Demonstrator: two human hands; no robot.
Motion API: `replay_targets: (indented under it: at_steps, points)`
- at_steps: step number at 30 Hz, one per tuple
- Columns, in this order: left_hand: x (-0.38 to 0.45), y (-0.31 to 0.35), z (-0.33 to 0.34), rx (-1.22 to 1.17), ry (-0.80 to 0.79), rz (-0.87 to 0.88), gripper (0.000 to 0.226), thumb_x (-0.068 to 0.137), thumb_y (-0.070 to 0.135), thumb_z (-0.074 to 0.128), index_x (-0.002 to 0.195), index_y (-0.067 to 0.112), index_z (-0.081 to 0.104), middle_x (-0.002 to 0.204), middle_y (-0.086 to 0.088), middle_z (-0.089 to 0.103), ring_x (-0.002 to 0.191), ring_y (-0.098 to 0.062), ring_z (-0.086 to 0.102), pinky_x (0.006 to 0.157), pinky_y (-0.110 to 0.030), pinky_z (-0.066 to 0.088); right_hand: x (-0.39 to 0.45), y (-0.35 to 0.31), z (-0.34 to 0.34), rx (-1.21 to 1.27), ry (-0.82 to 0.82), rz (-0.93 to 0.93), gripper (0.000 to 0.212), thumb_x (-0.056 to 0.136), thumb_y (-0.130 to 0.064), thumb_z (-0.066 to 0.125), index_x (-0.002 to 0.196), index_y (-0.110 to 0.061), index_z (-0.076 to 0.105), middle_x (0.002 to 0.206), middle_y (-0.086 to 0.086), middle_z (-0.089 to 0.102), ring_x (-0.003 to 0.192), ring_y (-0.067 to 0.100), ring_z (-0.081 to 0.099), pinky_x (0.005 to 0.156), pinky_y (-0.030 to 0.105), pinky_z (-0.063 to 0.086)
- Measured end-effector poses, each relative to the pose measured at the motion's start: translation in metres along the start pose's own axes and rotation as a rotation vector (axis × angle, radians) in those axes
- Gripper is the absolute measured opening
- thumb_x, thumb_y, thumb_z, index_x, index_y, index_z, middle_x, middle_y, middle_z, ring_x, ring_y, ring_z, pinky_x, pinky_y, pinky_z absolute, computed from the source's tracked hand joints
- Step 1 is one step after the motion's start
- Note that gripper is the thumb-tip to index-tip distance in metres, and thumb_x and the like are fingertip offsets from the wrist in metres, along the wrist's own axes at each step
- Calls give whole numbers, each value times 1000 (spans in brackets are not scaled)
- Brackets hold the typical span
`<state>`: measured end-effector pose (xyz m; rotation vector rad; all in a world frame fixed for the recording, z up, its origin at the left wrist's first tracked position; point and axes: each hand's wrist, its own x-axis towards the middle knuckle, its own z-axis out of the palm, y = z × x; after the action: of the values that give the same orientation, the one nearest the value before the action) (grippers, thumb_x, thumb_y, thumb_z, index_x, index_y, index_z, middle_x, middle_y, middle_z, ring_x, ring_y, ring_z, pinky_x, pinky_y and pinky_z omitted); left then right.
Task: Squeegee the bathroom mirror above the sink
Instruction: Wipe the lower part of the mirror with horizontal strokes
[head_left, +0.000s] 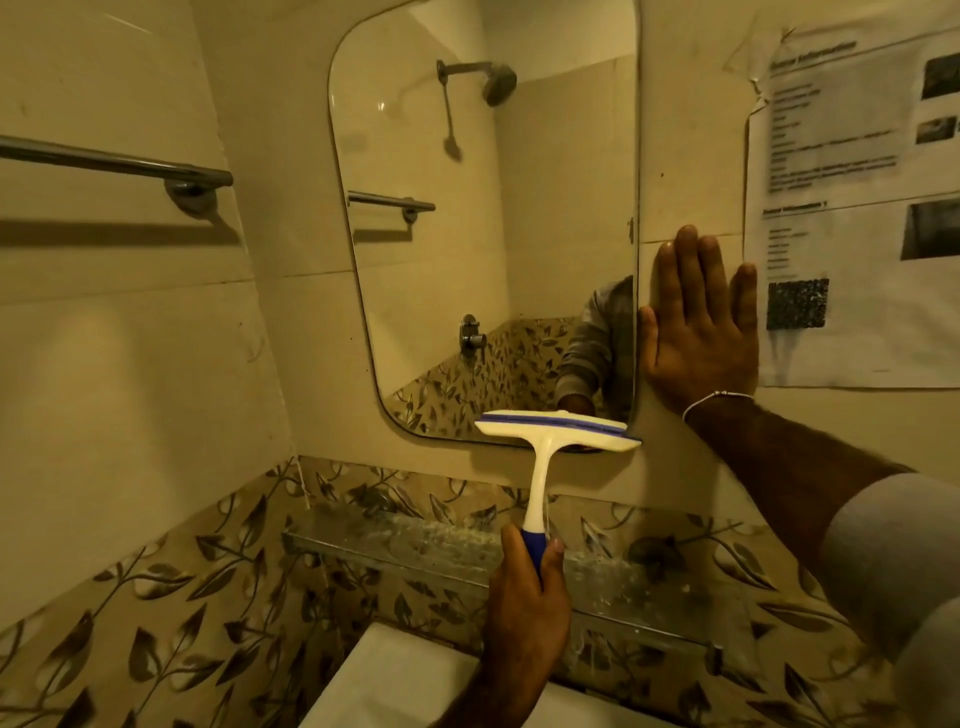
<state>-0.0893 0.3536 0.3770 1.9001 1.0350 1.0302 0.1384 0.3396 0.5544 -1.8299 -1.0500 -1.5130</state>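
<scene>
The tiled wall (130, 364) fills the view, plain cream above and leaf-patterned below. On it hangs the mirror (483, 208), a tall rounded rectangle running from 12 o'clock down to the middle of the frame, reflecting a shower head, a rail and a grey sleeve. A printed notice (852, 208) is taped to the wall at 2 o'clock, and a towel rail (114, 163) juts in from 9 o'clock. Below the mirror a glass shelf (467, 561) spans the patterned tiles, with the white edge of the sink (395, 680) at 6 o'clock. The right hand (701, 332) lies flat on the wall just beside the mirror's right edge, fingers straight and pointing to 12 o'clock, holding nothing. The squeegee (550, 441) is at the mirror's bottom right corner: its white and blue blade head lies across, from 9 to 3 o'clock, against the lower rim, while its handle runs down toward 6 o'clock. The left hand (524, 597), straight below the blade, is the grip, fingers and thumb curled round the blue handle end.
</scene>
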Motion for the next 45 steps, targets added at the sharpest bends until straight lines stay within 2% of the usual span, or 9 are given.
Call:
replay_targets:
  at_steps: [4,6,20,25,28,32,36,41,45]
  points:
    - [-4,0,-1,11,-10,-45,106,55,98,13,133,28,30,95,1,64,81,-17,64,72,-36,56,-1,0,1,2,24,-2,67,109,-41,26,166,-11,4,174,12,4,159,23,-4,127,45,-7]
    - [-3,0,0,5,-14,-76,121,43,102,4,137,29,25,99,2,63,84,-17,64,76,-37,56,-1,0,1,5,29,2,67,109,-41,26,166,-11,5,174,12,4,159,23,-4,127,45,-7]
    - [-9,-2,4,-4,19,-44,102,54,99,9,122,27,36,86,2,62,71,-16,63,64,-37,58,0,0,0,1,-9,7,66,110,-41,26,165,-12,3,173,13,5,157,20,-10,126,44,-7]
    - [-10,-1,5,23,15,-28,86,64,90,17,123,30,34,85,5,61,71,-14,64,65,-36,59,0,0,-1,-6,-8,6,66,110,-42,26,165,-12,5,173,13,5,156,21,-9,125,42,-13]
    - [-11,-1,6,29,14,-36,66,78,73,29,123,26,35,85,3,61,71,-15,64,67,-40,60,0,0,-1,-5,-10,4,66,111,-42,24,165,-12,4,173,13,5,157,21,-8,125,42,-12]
    - [-11,-4,8,20,18,-29,86,66,89,18,124,28,34,87,3,62,71,-14,64,62,-31,58,0,0,-1,9,-2,-4,65,111,-42,25,166,-12,5,173,13,6,160,29,4,126,43,-7]
    - [-12,-4,9,1,23,-23,74,70,80,23,122,28,35,86,3,62,71,-15,64,64,-37,60,1,-1,-2,2,-4,-5,65,111,-42,24,165,-12,6,173,13,7,160,30,6,126,43,-9]
    - [-16,0,8,-49,34,5,70,67,85,21,107,30,38,77,2,60,60,-12,60,52,-28,54,-7,-4,-1,-12,-10,22,62,112,-41,21,165,-12,7,173,14,8,158,22,-4,124,41,-15]
    - [-19,0,6,-31,60,21,76,67,88,19,109,29,38,75,2,60,60,-14,60,52,-33,55,-9,-5,-4,22,-56,17,63,112,-43,19,165,-12,6,173,14,7,160,30,6,125,47,-8]
